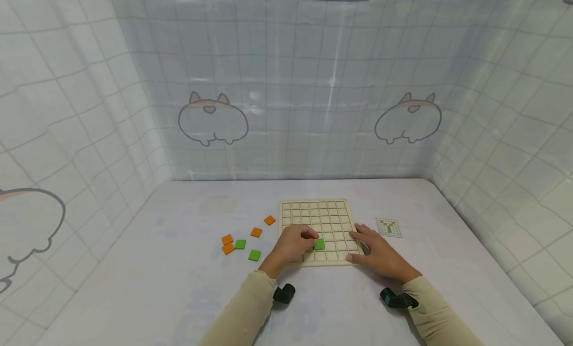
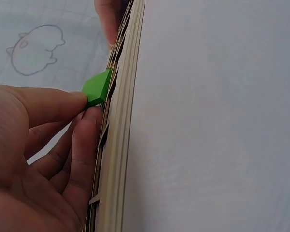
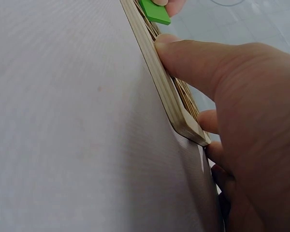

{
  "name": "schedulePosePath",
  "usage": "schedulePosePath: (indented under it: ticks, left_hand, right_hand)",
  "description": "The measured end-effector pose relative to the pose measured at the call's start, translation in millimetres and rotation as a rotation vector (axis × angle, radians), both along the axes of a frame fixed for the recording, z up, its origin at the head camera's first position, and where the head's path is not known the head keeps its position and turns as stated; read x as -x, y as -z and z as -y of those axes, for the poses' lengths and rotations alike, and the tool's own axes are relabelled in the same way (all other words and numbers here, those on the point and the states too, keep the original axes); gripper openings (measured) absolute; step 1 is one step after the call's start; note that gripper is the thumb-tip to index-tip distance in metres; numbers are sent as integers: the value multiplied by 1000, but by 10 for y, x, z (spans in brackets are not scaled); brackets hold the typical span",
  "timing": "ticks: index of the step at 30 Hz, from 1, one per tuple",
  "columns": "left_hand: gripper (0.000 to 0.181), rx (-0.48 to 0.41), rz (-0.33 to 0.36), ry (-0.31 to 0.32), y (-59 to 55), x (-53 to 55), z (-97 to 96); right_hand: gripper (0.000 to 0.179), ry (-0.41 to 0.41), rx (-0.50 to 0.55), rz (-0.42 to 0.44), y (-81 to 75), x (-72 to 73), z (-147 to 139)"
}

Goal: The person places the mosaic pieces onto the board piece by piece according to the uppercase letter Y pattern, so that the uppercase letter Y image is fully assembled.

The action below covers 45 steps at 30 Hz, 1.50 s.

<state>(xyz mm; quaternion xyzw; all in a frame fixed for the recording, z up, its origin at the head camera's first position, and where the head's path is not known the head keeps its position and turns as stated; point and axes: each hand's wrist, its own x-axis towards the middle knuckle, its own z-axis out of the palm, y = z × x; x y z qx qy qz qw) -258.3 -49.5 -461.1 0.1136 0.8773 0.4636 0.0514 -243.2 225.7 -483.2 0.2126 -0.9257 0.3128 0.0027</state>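
Note:
A pale wooden grid board [image 1: 320,205] lies on the table. Over its near rows, my left hand [image 1: 293,242] pinches a green square tile [image 1: 319,244] between thumb and fingers. The left wrist view shows this tile [image 2: 97,88] tilted, its lower edge right at the board's grid ridges. My right hand [image 1: 378,251] rests on the board's near right corner, fingers spread along the right side. In the right wrist view its thumb [image 3: 191,60] lies on the near rim, while the other fingers touch the corner's side.
Left of the board lie loose green tiles [image 1: 254,255] and several orange tiles [image 1: 256,232]. To its right is a small card [image 1: 389,227] with a printed coloured grid pattern. A white patterned curtain [image 1: 309,87] encloses the table [image 1: 215,202] at the back and sides.

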Motion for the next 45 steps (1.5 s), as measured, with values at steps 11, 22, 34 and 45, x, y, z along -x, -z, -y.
schedulePosePath:
  ticks: [11,22,34,45]
  left_hand:
    - [6,-2,4,4,10,-2,5]
    - [6,-1,7,-2,18,-1,-4]
    - [7,10,-4,7,14,2,-1]
    - [4,34,9,33,-13,-1,-6]
  right_hand:
    - [77,-3,6,-3,10,7,2]
    - [77,-5,-8,-18,32,7,2]
    - [78,-5,-4,-13,24,10,10]
    - [77,-4,-8,1,14,5,5]
